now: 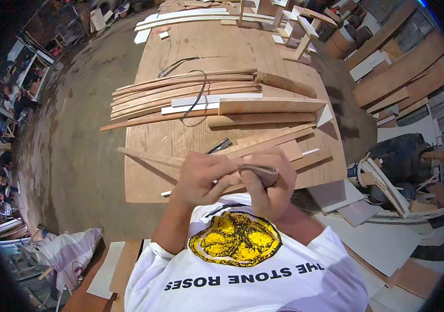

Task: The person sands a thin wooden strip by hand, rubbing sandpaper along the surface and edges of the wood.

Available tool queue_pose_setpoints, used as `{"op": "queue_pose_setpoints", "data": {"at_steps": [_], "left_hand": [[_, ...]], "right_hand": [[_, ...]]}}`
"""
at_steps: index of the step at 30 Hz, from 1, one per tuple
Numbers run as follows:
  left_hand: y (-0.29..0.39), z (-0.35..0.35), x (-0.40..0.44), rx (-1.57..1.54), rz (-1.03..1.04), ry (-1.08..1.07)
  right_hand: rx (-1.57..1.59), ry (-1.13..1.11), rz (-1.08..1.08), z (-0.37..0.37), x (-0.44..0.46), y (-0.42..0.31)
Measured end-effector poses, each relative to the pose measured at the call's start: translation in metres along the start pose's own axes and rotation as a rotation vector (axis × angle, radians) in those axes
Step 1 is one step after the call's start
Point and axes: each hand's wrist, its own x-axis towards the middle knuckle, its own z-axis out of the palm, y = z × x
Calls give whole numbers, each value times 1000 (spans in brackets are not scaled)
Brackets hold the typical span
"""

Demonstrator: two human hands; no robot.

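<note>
Both my hands are raised over the near edge of the plywood table (211, 47). My right hand (274, 179) is closed round a folded brownish piece (262, 174), perhaps sandpaper. Touching it at the middle, my left hand (206, 177) has its fingers pinched together; what lies between them is too small to tell. A thin wooden strip (149, 156) reaches toward my left hand from the left. Just beyond my hands lie a dark tool (219, 145) and several wooden boards (279, 139).
Stacked thin strips (180, 91) with a black strap (201, 96), a round wooden piece (286, 84) and a long box-like board (268, 106) lie mid-table. Wooden frames (300, 31) stand at the far right. Offcuts (378, 239) cover the right floor; a white sack (71, 255) sits lower left.
</note>
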Motion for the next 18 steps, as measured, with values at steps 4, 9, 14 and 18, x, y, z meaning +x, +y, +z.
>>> {"op": "queue_pose_setpoints", "data": {"at_steps": [4,9,14,18], "left_hand": [[-3,1,-4,16,26,35],[6,-9,4,-30,-23,70],[12,-13,6,27,0,37],[10,-17,7,34,44,49]], "right_hand": [[-1,1,35,3,2,-3],[-67,14,-19,1,-20,11],[-36,43,12,0,-10,-1],[-13,54,15,7,-8,-3]]}}
